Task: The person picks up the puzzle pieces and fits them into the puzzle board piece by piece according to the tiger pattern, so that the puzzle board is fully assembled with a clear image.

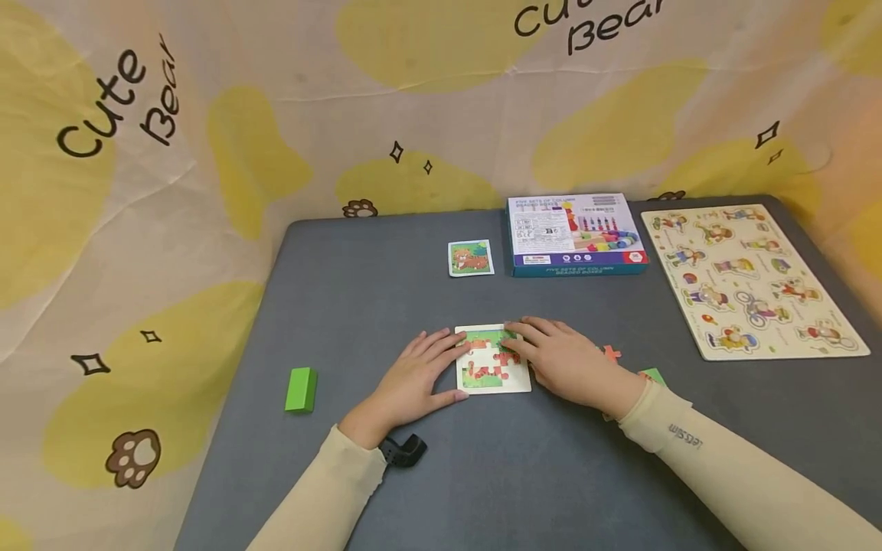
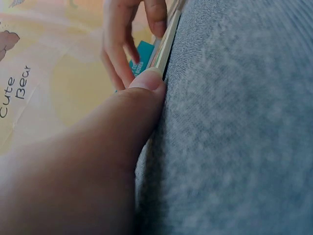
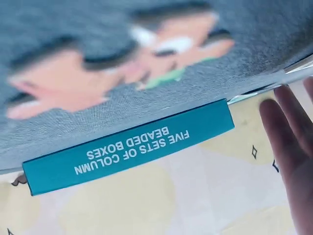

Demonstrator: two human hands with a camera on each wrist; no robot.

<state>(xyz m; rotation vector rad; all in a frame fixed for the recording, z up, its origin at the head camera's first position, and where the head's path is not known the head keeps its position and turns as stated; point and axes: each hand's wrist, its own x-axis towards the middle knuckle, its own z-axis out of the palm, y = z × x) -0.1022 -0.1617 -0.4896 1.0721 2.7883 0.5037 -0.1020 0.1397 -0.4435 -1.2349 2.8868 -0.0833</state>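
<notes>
A small white jigsaw board (image 1: 518,386) lies flat on the table, with several green and orange pieces in it and bare white gaps in the middle. My left hand (image 1: 413,379) rests along its left side, the thumb (image 2: 149,81) against the board's edge and the fingertips on the upper left. With extended fingers my right hand (image 1: 575,363) presses on the upper right of the picture. Its thumb is hidden. Beside the right hand lies a loose orange puzzle piece (image 1: 612,353), and a green-edged piece (image 1: 652,376) shows partly behind the right sleeve.
A picture card (image 1: 471,259) lies beyond the board, near a flat beaded-boxes carton (image 1: 577,233). To the right is a large peg-puzzle board (image 1: 754,283) with cartoon figures. A green block (image 1: 301,390) stands at the left. Patterned cloth hangs behind the table.
</notes>
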